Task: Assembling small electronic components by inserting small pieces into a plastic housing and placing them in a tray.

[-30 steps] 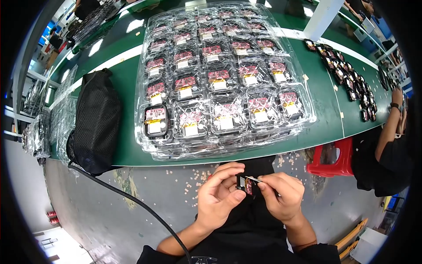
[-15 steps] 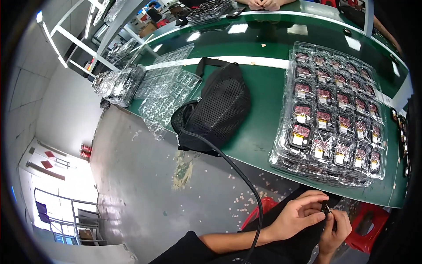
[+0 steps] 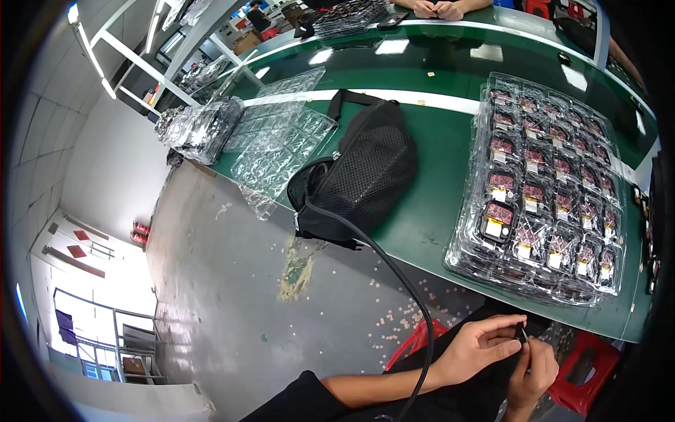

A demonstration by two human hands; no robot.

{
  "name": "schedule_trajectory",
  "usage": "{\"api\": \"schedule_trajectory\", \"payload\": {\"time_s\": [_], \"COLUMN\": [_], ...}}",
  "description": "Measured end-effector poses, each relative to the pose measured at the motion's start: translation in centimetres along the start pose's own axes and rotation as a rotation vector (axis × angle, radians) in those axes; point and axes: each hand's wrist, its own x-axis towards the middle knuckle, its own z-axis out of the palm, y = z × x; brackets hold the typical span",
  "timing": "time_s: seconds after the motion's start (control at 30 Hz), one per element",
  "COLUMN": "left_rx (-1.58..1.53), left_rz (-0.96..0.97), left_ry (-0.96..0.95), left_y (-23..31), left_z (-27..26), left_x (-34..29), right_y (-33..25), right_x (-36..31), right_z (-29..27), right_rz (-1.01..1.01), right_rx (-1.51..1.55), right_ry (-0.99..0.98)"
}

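Low at the right, beyond the table's front edge and above my lap, my two hands meet. A small dark piece (image 3: 519, 330) is pinched between the fingers and thumb of my left hand (image 3: 479, 349); its kind is too small to make out. My right hand (image 3: 534, 374) is closed on a thin, pointed metal tool (image 3: 524, 336), whose tip touches or nearly touches the dark piece. Above my hands, a stack of clear plastic trays (image 3: 465, 259) stands on the green table. Black-framed units with reddish boards (image 3: 498, 220) fill the top tray's pockets.
A black mesh bag (image 3: 373, 165) lies on the green table (image 3: 415, 246), its black cable (image 3: 394, 264) running down across my left forearm. Empty clear trays (image 3: 281, 155) lie farther left. Red stools (image 3: 581, 373) stand beneath. Another person's hands (image 3: 439, 10) rest at the far table.
The view has shifted slightly, so the table, trays and bag appear farther right and lower. My hands keep the same hold, with the right hand moved very little.
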Motion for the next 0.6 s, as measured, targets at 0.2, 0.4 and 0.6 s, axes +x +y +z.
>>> {"api": "schedule_trajectory", "payload": {"time_s": [0.2,0.4,0.6], "left_rx": [0.024,-0.004,-0.075], "left_rz": [-0.012,-0.037,-0.030], "left_ry": [0.010,0.037,0.012], "left_y": [0.3,-0.4,-1.2], "left_z": [-0.2,-0.4,-0.2], "left_x": [-0.1,-0.3,0.2], "right_y": [0.0,0.1,0.4], "right_x": [0.1,0.0,-0.6], "right_z": [-0.2,0.0,-0.1], "right_rz": [0.028,0.017,0.074], "right_rx": [0.025,0.061,0.006], "right_ry": [-0.029,-0.022,0.005]}}
